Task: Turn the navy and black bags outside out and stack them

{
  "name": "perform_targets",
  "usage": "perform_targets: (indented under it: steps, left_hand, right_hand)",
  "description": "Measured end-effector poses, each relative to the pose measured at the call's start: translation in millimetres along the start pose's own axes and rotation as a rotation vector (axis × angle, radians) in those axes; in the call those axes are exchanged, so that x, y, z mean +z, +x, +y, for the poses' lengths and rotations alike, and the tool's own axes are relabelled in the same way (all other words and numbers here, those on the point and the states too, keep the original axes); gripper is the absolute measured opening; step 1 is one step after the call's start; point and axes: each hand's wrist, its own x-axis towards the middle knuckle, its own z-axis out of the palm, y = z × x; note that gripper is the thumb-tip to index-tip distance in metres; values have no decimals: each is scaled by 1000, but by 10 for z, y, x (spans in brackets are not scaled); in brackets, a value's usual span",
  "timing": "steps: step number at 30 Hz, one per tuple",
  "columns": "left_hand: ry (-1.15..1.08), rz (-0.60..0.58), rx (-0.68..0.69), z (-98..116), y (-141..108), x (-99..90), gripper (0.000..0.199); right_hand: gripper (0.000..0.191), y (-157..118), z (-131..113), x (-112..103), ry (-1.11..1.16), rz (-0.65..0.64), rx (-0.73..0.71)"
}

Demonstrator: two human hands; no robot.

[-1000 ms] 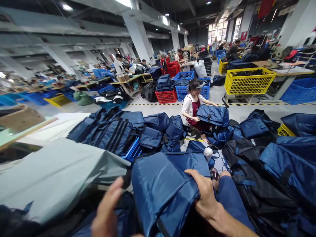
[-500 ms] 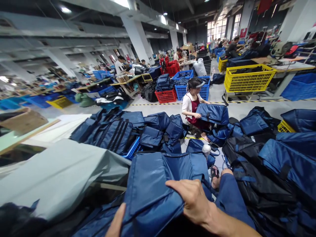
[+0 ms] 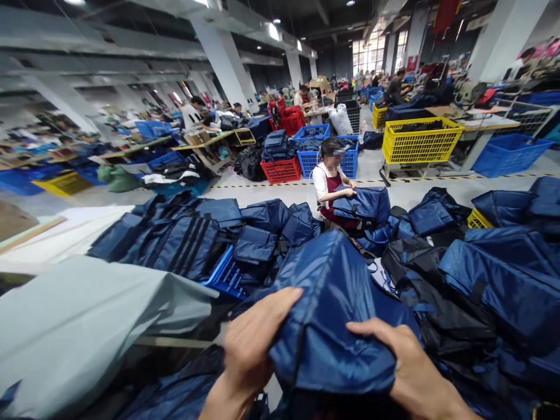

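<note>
A shiny navy-blue fabric bag (image 3: 336, 309) with dark piped seams is held up in front of me, one corner seam turned toward me. My left hand (image 3: 258, 332) grips its left side, fingers along the fabric and partly smeared by motion. At its lower right edge, my right hand (image 3: 406, 356) is closed on the bag, thumb on top and the other fingers hidden beneath. The bag's underside is dark and mostly out of sight.
Piles of similar blue bags (image 3: 192, 239) lie ahead left, and black and blue bags (image 3: 450, 303) fill the right. Pale sheeting (image 3: 100, 315) covers a surface at left. A co-worker (image 3: 330, 181) sits ahead holding a blue bag. Yellow (image 3: 420, 143) and red crates (image 3: 281, 170) stand beyond.
The bag has been turned and tilted, so a corner now faces me instead of a flat panel. My left hand has come up onto its left side; my right hand has shifted right.
</note>
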Motion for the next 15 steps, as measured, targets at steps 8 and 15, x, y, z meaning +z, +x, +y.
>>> perform_targets:
  steps: [8,15]
  left_hand:
    - [-139,-479,133,-111,1068,1015,61]
    - [-38,-612,-54,-408,1801,1196,57]
  right_hand:
    - [45,118,642,-810,-24,51,345]
    - [43,915,1010,-1127,-64,111,263]
